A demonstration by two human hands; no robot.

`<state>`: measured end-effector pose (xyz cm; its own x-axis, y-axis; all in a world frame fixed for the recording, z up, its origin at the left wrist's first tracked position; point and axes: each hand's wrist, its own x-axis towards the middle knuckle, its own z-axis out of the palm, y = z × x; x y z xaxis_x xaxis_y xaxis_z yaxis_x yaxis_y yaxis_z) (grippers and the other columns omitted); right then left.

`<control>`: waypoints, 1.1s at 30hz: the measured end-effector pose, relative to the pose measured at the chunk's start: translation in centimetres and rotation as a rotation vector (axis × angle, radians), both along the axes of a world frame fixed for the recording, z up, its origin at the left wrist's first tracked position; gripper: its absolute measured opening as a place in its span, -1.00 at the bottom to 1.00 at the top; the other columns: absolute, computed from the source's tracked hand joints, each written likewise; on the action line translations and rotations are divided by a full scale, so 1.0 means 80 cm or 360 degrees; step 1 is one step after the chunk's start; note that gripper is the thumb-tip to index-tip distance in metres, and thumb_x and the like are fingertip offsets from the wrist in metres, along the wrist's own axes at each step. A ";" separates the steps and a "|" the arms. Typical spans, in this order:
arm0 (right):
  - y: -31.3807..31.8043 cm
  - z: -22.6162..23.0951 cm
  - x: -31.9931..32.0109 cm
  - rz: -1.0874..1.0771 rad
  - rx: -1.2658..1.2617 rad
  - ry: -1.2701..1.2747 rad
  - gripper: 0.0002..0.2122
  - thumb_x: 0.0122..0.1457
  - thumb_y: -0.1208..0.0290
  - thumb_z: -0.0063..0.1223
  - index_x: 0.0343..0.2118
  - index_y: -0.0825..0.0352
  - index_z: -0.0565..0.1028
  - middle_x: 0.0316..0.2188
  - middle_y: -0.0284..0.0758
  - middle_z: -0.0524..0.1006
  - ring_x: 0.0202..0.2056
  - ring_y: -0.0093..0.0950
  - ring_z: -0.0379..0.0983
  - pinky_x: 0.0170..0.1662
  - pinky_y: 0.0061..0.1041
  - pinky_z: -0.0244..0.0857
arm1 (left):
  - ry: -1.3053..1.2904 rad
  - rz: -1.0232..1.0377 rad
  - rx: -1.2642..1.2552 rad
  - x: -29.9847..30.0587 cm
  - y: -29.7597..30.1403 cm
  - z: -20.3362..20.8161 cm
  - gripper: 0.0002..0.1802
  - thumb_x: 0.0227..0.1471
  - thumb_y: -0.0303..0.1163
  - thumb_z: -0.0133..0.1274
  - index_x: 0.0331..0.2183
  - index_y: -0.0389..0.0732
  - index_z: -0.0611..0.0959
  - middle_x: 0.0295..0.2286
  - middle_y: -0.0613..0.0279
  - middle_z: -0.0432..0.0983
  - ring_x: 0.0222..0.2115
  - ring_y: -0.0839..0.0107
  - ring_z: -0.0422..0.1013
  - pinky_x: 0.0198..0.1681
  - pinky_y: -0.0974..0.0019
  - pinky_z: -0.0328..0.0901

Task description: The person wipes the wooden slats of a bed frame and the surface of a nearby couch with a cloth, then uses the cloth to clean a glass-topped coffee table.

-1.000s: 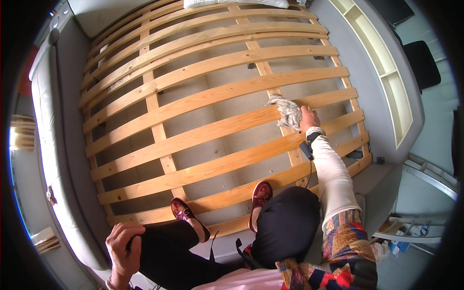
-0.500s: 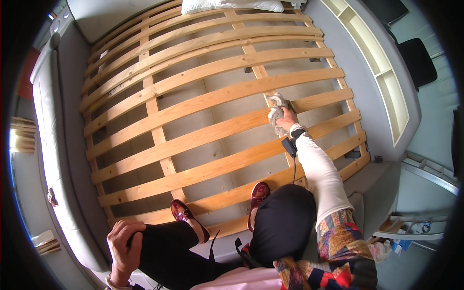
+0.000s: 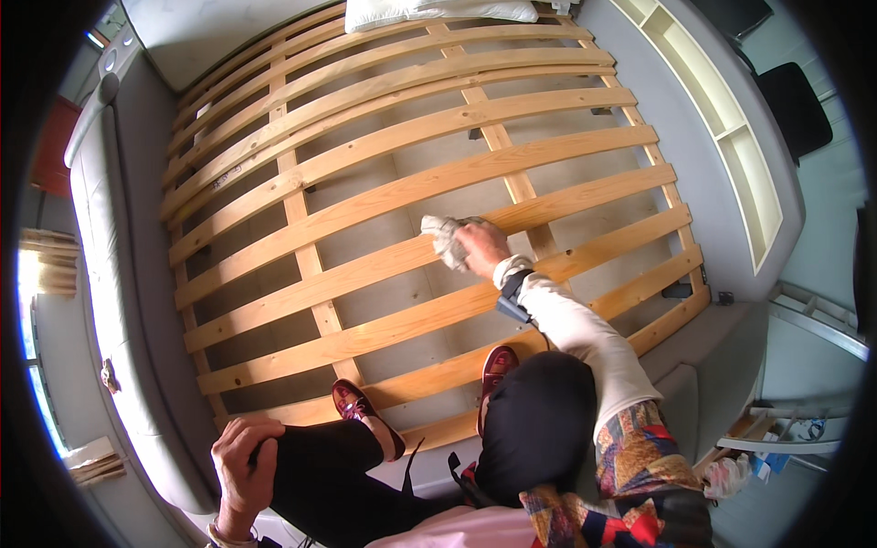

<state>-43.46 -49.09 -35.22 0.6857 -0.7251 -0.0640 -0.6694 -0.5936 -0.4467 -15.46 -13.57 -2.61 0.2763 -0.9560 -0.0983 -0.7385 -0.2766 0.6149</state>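
Since the earlier frame, the right hand (image 3: 482,247) and the crumpled cloth (image 3: 445,241) gripped in its fingers have moved left along a wooden slat (image 3: 365,268) of the bed base. The cloth lies just left of the right hand's fingertips, far nearer to it than to the other hand, and shows no clear long axis, while the slat runs left to right beneath. The right arm reaches forward and inward, and the left hand (image 3: 245,461), apart and with no object visible in it, rests over the left knee (image 3: 333,452).
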 end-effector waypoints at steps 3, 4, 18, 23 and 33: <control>-0.064 -0.026 -0.066 -0.0418 -0.0165 -0.0034 -0.71 0.04 0.52 0.08 -0.12 0.26 0.51 -0.25 -0.08 0.61 -0.16 0.00 0.54 -0.09 -0.02 0.41 | 0.0006 -0.0035 -0.0023 0.001 -0.005 -0.002 -0.85 -0.11 -0.58 0.11 -0.39 -0.32 0.70 -0.39 0.03 0.66 -0.33 0.08 0.57 -0.17 0.18 0.42; -0.076 -0.016 -0.079 -0.0603 -0.0039 0.0177 -0.68 0.04 0.51 0.08 -0.09 0.26 0.51 -0.24 -0.06 0.61 -0.14 0.01 0.54 -0.07 -0.03 0.41 | 0.0011 -0.0019 -0.0006 0.002 -0.002 -0.001 -0.85 -0.11 -0.58 0.11 -0.39 -0.32 0.70 -0.39 0.03 0.66 -0.33 0.08 0.57 -0.17 0.18 0.42; -0.074 -0.038 -0.150 -0.1022 0.0115 -0.0024 -0.58 0.02 0.44 0.08 0.01 0.31 0.47 -0.16 0.01 0.62 -0.10 0.07 0.55 0.03 -0.06 0.42 | 0.0057 -0.0078 -0.0084 0.007 -0.006 0.001 -0.85 -0.11 -0.57 0.11 -0.38 -0.32 0.69 -0.36 0.03 0.66 -0.35 0.07 0.57 -0.19 0.17 0.43; -0.010 -0.007 -0.043 -0.0363 0.1165 -0.0434 -0.42 -0.06 0.31 0.21 0.10 0.39 0.49 -0.15 -0.05 0.64 -0.11 -0.24 0.58 0.02 -0.33 0.42 | 0.0091 -0.0124 -0.0104 0.003 -0.005 0.003 -0.83 -0.08 -0.62 0.07 -0.36 -0.35 0.70 -0.38 -0.01 0.64 -0.33 0.11 0.58 -0.18 0.22 0.45; -0.013 0.211 -0.015 0.0043 0.1992 -0.0872 -0.44 0.20 0.36 0.14 0.28 0.35 0.37 0.13 -0.38 0.52 0.15 -0.50 0.40 0.27 -0.42 0.20 | 0.0406 -0.0106 -0.0263 0.006 -0.002 0.002 -0.80 0.13 -0.44 0.06 -0.29 -0.35 0.69 -0.31 0.01 0.66 -0.28 0.11 0.60 -0.12 0.22 0.45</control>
<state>-44.68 -50.15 -18.38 0.8482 -0.3698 -0.3793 -0.2290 0.3897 -0.8920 -14.95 -13.77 -2.47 0.1987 -0.9801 0.0020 -0.5679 -0.1135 0.8152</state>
